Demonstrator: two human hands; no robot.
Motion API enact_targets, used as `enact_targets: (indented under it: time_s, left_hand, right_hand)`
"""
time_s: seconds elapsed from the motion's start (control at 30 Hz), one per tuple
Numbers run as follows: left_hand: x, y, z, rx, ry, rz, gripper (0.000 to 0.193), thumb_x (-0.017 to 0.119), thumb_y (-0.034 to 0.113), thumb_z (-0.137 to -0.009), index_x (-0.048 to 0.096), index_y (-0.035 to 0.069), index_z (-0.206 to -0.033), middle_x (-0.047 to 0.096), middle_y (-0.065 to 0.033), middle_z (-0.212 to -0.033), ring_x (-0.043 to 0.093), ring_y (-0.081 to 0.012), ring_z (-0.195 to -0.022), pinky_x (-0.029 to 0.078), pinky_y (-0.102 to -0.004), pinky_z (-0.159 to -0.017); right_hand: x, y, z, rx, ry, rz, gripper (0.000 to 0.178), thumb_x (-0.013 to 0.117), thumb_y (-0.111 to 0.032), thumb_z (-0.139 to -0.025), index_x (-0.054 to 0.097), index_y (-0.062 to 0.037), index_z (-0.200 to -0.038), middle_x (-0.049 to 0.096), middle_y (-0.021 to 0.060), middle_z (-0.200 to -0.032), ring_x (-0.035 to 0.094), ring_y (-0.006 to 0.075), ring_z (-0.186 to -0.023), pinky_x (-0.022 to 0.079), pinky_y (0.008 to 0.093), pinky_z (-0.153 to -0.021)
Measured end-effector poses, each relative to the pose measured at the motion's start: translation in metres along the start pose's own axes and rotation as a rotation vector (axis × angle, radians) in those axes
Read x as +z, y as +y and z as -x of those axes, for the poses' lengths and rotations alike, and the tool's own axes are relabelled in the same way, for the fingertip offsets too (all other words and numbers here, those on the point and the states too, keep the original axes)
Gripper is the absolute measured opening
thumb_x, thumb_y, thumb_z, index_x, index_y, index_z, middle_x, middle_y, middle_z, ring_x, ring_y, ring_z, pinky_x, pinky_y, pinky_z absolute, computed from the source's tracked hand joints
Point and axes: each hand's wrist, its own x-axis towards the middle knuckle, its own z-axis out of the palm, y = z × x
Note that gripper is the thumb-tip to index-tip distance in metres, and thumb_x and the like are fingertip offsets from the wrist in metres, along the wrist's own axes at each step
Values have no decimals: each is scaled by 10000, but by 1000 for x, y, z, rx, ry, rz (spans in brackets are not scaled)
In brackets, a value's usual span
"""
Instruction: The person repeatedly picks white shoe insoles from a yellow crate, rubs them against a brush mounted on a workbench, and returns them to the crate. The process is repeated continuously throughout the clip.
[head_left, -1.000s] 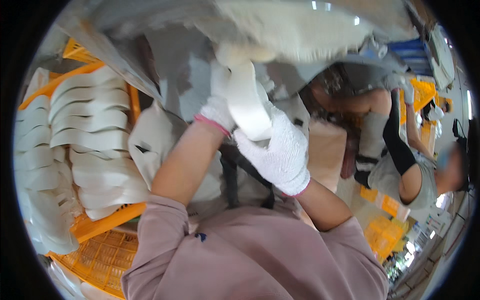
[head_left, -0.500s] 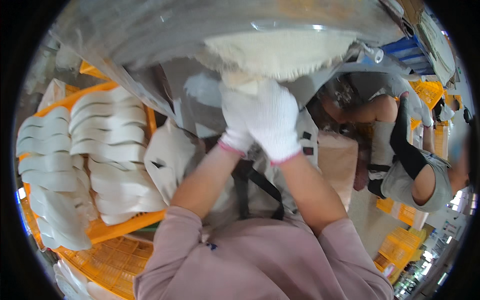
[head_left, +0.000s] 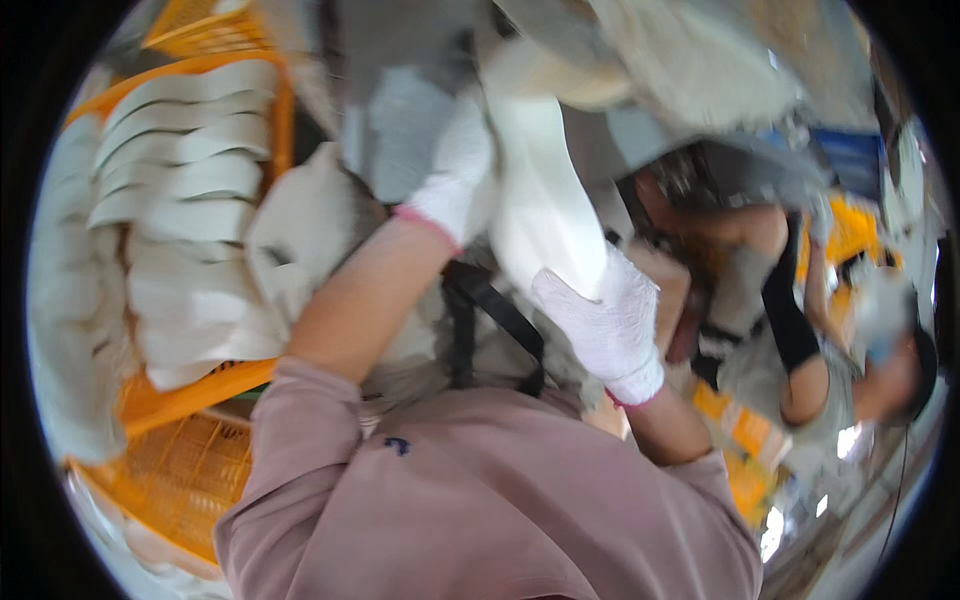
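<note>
A long, glossy white curved piece (head_left: 545,200), narrowed at its middle, is held upright in front of my chest. My right hand (head_left: 610,320), in a white knit glove with a pink cuff, grips its near end, the thumb lying over the face. Along the left edge of the piece, my gloved left hand (head_left: 465,170) is closed against it; its fingers are blurred and partly hidden. Beyond the far end is a cream cloth wheel (head_left: 565,80), smeared by motion.
Wavy white pieces (head_left: 205,180) are stacked in an orange crate (head_left: 200,390) at my left. Another orange crate (head_left: 195,470) is below it. A grey machine cover (head_left: 710,60) overhangs the far side. On the right, a seated person (head_left: 800,340) works close by.
My hands have parted and come back from the cloth wheel, and the white piece now shows between them. My right hand moved nearer and right. The whole view has shifted.
</note>
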Motion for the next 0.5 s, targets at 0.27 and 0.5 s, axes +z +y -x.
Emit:
enact_targets:
  time_s: [0.27, 0.5]
  left_hand:
    - [-13, -3, -36, 305, -313, -404, 449, 480, 355, -1142, 588, 21, -1422, 667, -130, -1378, 669, -272, -1216, 547, -395, -1067]
    - [-7, -18, -45, 38, -337, -88, 464, 446, 355, -1133, 576, 13, -1419, 666, -157, -1369, 675, -328, -1187, 563, -416, -1037]
  right_hand:
    - [17, 40, 12, 222, 52, -866, 344, 709, -57, -945, 674, 30, -1276, 746, 121, -1181, 710, 203, -1075, 594, 355, -918]
    - [10, 28, -44, 259, 105, -983, 403, 715, 3, -880, 671, 14, -1281, 723, 149, -1212, 717, 290, -1124, 603, 412, -952]
